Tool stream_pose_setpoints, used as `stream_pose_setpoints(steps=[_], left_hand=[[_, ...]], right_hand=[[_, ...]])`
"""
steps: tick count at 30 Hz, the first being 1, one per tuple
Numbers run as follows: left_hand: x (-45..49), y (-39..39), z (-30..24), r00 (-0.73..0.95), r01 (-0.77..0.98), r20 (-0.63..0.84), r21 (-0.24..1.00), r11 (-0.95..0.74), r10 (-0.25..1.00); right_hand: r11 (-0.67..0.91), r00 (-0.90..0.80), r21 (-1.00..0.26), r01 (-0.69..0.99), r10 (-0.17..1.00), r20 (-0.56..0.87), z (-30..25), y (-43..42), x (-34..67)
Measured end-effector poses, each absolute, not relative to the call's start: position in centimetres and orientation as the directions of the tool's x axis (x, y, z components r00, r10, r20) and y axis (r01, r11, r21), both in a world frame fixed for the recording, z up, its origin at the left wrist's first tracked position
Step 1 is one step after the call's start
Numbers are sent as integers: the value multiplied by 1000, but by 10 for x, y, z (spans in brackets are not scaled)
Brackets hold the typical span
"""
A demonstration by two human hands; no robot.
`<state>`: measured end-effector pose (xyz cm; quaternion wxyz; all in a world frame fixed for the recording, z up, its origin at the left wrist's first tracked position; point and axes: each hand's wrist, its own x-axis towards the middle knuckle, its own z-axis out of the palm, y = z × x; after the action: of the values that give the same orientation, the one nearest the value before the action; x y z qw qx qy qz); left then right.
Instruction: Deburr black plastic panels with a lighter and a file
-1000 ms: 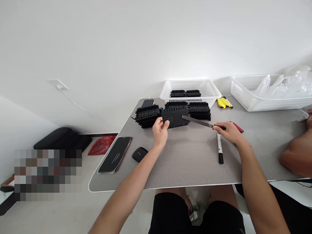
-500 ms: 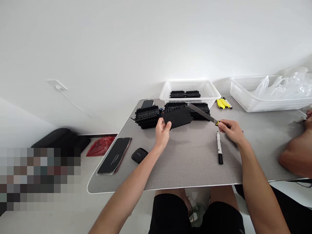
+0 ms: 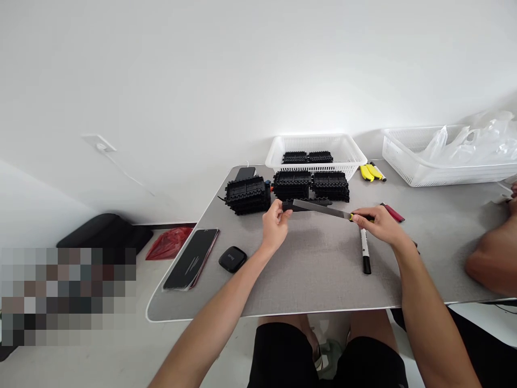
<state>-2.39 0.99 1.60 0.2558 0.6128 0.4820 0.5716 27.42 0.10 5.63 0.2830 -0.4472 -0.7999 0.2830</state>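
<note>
One black part (image 3: pixel 309 203) is gripped by left hand (image 3: pixel 276 226) & rubbed w/ file (image 3: pixel 321 209), gripped by right hand (image 3: pixel 379 223). Three stacks (image 3: pixel 291 185) far behind look left; two parts lie in basket (image 3: pixel 355 153).

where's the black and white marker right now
In the head view the marker lies on the grey table, right of centre, just beneath the right hand that holds the file.

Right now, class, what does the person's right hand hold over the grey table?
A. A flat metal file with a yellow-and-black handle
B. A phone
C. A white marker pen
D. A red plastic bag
A: the right hand grips the handle of the metal file, whose blade lies across the black plastic part that the left hand holds.
</note>
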Motion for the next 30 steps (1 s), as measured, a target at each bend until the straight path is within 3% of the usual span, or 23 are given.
stream_pose_setpoints(steps=[7,14,21,30], left_hand=[[-27,11,18,-103,318,476,848,-424,873],[-33,18,12,33,258,474,846,-466,880],[-27,14,12,28,311,551,788,-531,834],[-20,7,19,-98,286,502,841,-459,859]], right_hand=[[427,-425,-647,632,889,171,57,1,278],[429,-439,-625,652,886,151,55,3,281],[423,-482,-630,651,872,87,56,2,277],[405,-506,-691,599,860,65,58,1,278]])
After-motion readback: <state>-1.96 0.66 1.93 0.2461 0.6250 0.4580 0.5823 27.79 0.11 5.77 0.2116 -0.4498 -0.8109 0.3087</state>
